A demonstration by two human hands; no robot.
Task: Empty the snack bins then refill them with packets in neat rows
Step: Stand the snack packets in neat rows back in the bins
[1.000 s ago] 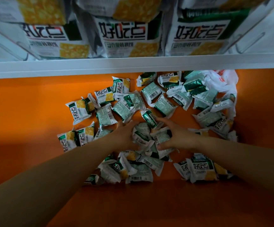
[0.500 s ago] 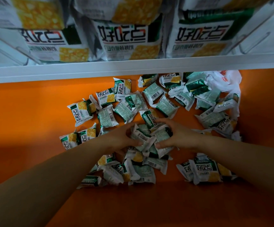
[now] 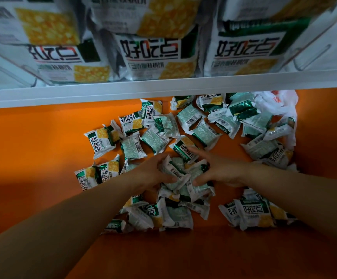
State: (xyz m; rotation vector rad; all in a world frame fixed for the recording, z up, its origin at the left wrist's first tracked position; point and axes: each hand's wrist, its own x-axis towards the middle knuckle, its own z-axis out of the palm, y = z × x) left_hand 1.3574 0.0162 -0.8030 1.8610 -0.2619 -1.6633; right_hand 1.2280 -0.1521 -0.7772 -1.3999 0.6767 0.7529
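1. On the orange counter (image 3: 32, 158), below a white shelf (image 3: 163, 87), the small snack packets (image 3: 131, 148) lie loose and scattered. Some are face up, some barcode up, and several overlap, with none in a row.
2. Both hands work at the middle of the spread. The left hand (image 3: 153, 174) has its fingers curled round one side of a clump (image 3: 180, 174) of a few packets. The right hand (image 3: 220, 170) clasps the other side, fingers over the top and thumb underneath. The clump seems to sit on the packets beneath it rather than being lifted clear.
3. Judged from this, the emptying looks done — the packets are out on the counter — and the refill is only at its gathering stage.
4. Nearly all of the refill is left. Many packets lie ungathered to the left, at the far side, at the right beside a crumpled white plastic bag (image 3: 274, 101), and close to the person's arms.
5. No snack bin shows plainly. Large bags (image 3: 155, 55) of the same brand stand on the shelf above — where the neat rows will go cannot be told.
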